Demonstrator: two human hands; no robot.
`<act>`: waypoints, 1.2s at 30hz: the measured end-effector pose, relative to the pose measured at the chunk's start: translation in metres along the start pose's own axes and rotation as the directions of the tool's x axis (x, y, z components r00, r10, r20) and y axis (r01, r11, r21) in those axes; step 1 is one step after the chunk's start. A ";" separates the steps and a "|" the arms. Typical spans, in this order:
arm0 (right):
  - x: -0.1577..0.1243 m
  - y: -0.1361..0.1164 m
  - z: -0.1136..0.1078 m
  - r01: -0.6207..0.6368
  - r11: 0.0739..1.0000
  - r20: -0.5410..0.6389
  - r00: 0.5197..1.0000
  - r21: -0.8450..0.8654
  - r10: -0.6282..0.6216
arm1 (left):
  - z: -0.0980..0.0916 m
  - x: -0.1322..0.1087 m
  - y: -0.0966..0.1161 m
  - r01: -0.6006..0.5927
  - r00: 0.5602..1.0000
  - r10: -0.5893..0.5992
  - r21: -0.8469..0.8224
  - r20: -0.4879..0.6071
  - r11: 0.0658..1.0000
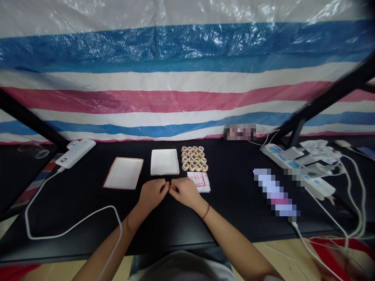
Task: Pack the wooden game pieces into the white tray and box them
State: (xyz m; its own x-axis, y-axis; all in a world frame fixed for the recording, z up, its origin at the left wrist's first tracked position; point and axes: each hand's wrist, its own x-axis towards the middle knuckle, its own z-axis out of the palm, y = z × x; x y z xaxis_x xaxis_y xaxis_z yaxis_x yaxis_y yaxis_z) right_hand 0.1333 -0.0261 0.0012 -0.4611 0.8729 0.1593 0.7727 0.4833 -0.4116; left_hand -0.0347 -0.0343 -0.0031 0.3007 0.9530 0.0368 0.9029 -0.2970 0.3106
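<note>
My left hand (pixel 153 192) and my right hand (pixel 185 191) rest on the black table with fingers curled, their knuckles touching or nearly touching. Nothing shows in either hand. Just beyond them stands a white open box (pixel 164 162). To its left lies a second shallow tray, a box lid (pixel 124 173) with a white inside and reddish-brown edge. Chinese chess pieces (pixel 195 159), round and pale, stand in a tight grid right of the white box, with red characters at the back and black ones in front. A folded red-and-white sheet (pixel 199 182) lies beside my right hand, partly behind it.
On the left sits a white power bank (pixel 75 153) with a cable (pixel 73 223) running over my left forearm. Power strips (pixel 299 170) with tangled cables and a blurred-out phone-like object (pixel 277 195) occupy the right. A striped plastic sheet (pixel 175 101) hangs behind the table (pixel 231 210).
</note>
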 end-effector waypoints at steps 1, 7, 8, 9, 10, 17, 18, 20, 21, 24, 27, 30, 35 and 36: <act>0.000 0.000 0.000 0.000 1.000 0.000 1.000 0.001 0.000 | 0.000 0.000 0.000 -0.001 1.000 0.001 -0.003 -0.001 1.000; 0.000 0.001 0.003 0.002 1.000 -0.010 1.000 0.001 -0.002 | 0.002 0.001 -0.001 0.005 1.000 -0.005 0.001 -0.005 1.000; 0.000 0.001 0.002 0.000 1.000 -0.011 1.000 0.002 0.000 | 0.002 0.001 -0.001 0.005 1.000 -0.005 0.002 -0.003 1.000; 0.000 0.001 0.002 -0.003 1.000 -0.009 1.000 0.002 0.003 | 0.001 0.000 -0.001 0.004 1.000 -0.004 0.001 0.000 1.000; 0.000 0.001 0.002 -0.007 1.000 -0.006 1.000 0.000 0.007 | 0.001 0.000 -0.001 0.004 1.000 -0.004 -0.001 0.002 1.000; 0.000 0.002 0.003 0.006 1.000 -0.006 1.000 -0.009 -0.006 | -0.001 0.000 -0.001 -0.030 0.999 0.029 -0.040 -0.016 0.999; -0.001 0.002 0.003 0.013 1.000 -0.006 1.000 -0.011 -0.013 | -0.001 0.000 -0.002 -0.058 0.998 0.057 -0.058 -0.022 0.997; -0.002 0.004 0.003 0.042 0.999 -0.006 0.999 -0.006 -0.042 | -0.001 -0.001 -0.003 -0.130 0.990 0.124 -0.093 -0.065 0.987; -0.003 0.005 0.003 0.064 0.998 -0.009 0.998 0.001 -0.064 | -0.002 -0.002 -0.004 -0.161 0.983 0.150 -0.098 -0.107 0.982; -0.010 0.009 -0.002 0.118 0.993 -0.063 0.991 0.030 -0.116 | -0.004 -0.002 -0.005 -0.189 0.946 0.165 -0.060 -0.279 0.980; -0.020 0.016 -0.013 0.091 0.995 -0.184 0.979 0.032 -0.083 | -0.004 0.001 -0.007 -0.164 0.913 0.149 -0.007 -0.381 0.986; -0.036 0.026 -0.024 0.064 0.998 -0.288 0.956 0.020 -0.055 | -0.001 0.003 -0.010 -0.136 0.931 0.145 0.050 -0.334 0.989; -0.064 0.044 -0.028 0.028 0.998 -0.287 0.957 -0.056 -0.043 | -0.001 -0.009 -0.009 -0.105 0.969 0.123 0.089 -0.216 0.990; -0.069 0.046 -0.027 0.021 0.998 -0.270 0.962 -0.063 -0.038 | -0.002 -0.015 -0.006 -0.115 0.970 0.132 0.095 -0.202 0.989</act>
State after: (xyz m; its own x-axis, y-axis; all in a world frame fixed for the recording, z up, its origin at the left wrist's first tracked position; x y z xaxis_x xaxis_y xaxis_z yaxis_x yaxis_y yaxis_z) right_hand 0.2127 -0.0619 -0.0046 -0.3548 0.8397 0.4112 0.7887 0.5050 -0.3506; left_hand -0.0452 -0.0462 -0.0040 0.3490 0.8978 0.2687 0.8876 -0.4086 0.2124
